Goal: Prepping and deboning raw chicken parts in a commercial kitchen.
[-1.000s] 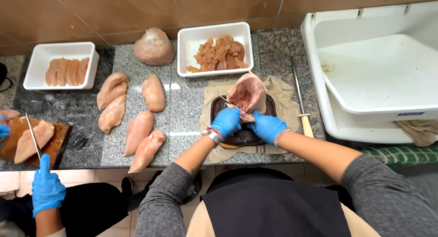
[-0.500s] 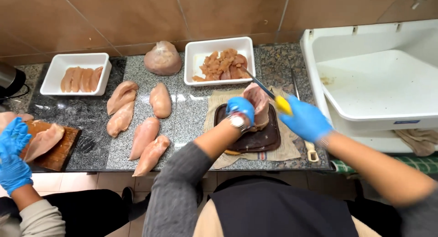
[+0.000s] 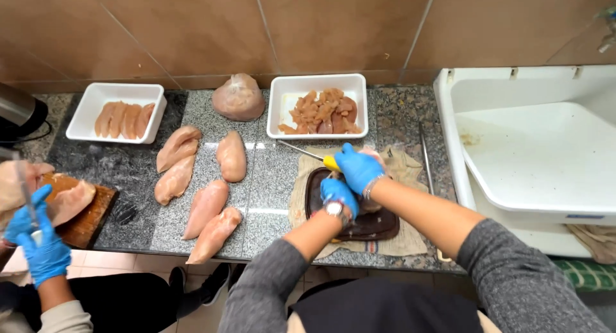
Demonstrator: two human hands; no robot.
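My right hand point(image 3: 357, 167), in a blue glove, grips a yellow-handled knife point(image 3: 308, 154) whose blade points left over the counter. My left hand point(image 3: 337, 193), also gloved, with a wristwatch, presses on a raw chicken breast point(image 3: 377, 156) that is mostly hidden under both hands. The meat lies on a dark wooden cutting board point(image 3: 372, 224) set on a beige cloth point(image 3: 401, 244).
A white tray of cut chicken pieces point(image 3: 319, 108), a bagged lump of chicken point(image 3: 238, 97) and a tray of strips point(image 3: 119, 113) stand at the back. Several whole breasts point(image 3: 205, 208) lie on the granite. A co-worker's gloved hands point(image 3: 38, 240) cut at left. A white sink point(image 3: 532, 147) is at right.
My right hand has crossed from the right side over the board with the knife, its blade now pointing left. My left hand has slid nearer me on the meat. The view has shifted closer.
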